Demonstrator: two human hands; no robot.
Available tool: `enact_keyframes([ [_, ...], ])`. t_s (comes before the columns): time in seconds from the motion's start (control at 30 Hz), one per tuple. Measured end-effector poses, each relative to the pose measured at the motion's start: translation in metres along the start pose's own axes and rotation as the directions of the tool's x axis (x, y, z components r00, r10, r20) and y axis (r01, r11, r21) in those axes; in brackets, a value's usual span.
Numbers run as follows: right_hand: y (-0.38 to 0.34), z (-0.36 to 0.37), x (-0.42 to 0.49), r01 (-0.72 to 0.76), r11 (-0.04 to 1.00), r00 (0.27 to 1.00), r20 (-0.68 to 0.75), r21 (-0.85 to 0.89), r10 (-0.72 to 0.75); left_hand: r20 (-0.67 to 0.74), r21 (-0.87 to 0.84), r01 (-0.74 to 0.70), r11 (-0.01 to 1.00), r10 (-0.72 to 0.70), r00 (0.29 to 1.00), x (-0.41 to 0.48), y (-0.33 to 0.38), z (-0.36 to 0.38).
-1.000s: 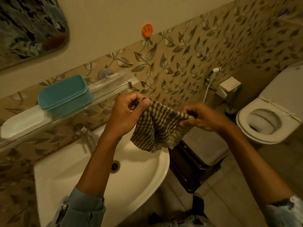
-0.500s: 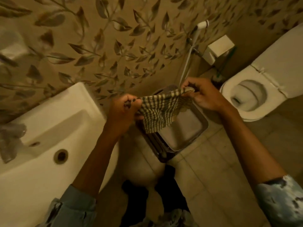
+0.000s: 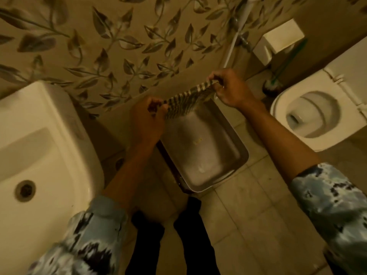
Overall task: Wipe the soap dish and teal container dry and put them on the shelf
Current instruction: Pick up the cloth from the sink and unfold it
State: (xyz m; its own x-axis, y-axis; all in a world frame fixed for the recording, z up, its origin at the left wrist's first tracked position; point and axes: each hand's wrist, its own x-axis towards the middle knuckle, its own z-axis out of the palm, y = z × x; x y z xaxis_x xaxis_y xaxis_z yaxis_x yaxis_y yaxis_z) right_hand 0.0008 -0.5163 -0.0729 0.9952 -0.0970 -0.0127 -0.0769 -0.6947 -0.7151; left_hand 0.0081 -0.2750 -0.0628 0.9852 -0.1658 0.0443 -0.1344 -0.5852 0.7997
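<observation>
A checked cloth [image 3: 187, 100] is stretched between both hands above a grey-lidded bin [image 3: 202, 153] on the floor. My left hand [image 3: 147, 120] pinches the cloth's left end and my right hand [image 3: 230, 88] pinches its right end, held slightly higher and farther away. The cloth hangs in a short fold between them. Neither the soap dish, the teal container nor the shelf is in view.
A white sink [image 3: 39, 147] with a drain hole fills the left side. An open toilet bowl [image 3: 313, 116] sits at the right, with a white paper holder [image 3: 278, 38] and a spray hose [image 3: 234, 42] on the leaf-patterned wall. Tiled floor lies below.
The view has tilted down from the shelf and sink to the floor. Both hands carried the cloth right, from above the sink to above the bin, and pulled it out longer.
</observation>
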Motion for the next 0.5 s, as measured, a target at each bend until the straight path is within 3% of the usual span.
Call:
enact_keyframes([
  [0.07, 0.008, 0.010, -0.011, 0.012, 1.000, 1.000, -0.014, 0.026, -0.011, 0.013, 0.034, 0.028, 0.999, -0.028, 1.000, -0.017, -0.010, 0.012],
  [0.17, 0.033, 0.032, -0.045, 0.041, 0.997, 0.997, 0.068, 0.066, -0.046, 0.174, 0.131, 0.071, 0.989, -0.093, 0.980, -0.055, -0.041, 0.038],
  [0.23, 0.060, 0.051, -0.070, -0.023, 0.999, 0.986, 0.167, -0.026, 0.027, 0.288, 0.168, 0.022, 0.986, -0.071, 0.955, -0.082, -0.061, 0.059],
  [0.3, 0.090, 0.075, -0.097, -0.169, 0.967, 0.919, 0.324, -0.189, 0.224, 0.439, 0.249, -0.020, 0.968, -0.094, 0.893, -0.106, -0.081, 0.083],
  [0.37, 0.114, 0.093, -0.120, -0.284, 0.911, 0.833, 0.394, -0.298, 0.389, 0.591, 0.389, 0.004, 0.921, -0.253, 0.766, -0.127, -0.099, 0.110],
  [0.43, 0.132, 0.107, -0.142, -0.269, 0.887, 0.825, 0.386, -0.375, 0.413, 0.653, 0.505, -0.058, 0.861, -0.337, 0.679, -0.145, -0.114, 0.129],
  [0.5, 0.142, 0.115, -0.161, -0.244, 0.893, 0.790, 0.456, -0.378, 0.409, 0.691, 0.546, -0.227, 0.806, -0.281, 0.666, -0.158, -0.123, 0.142],
])
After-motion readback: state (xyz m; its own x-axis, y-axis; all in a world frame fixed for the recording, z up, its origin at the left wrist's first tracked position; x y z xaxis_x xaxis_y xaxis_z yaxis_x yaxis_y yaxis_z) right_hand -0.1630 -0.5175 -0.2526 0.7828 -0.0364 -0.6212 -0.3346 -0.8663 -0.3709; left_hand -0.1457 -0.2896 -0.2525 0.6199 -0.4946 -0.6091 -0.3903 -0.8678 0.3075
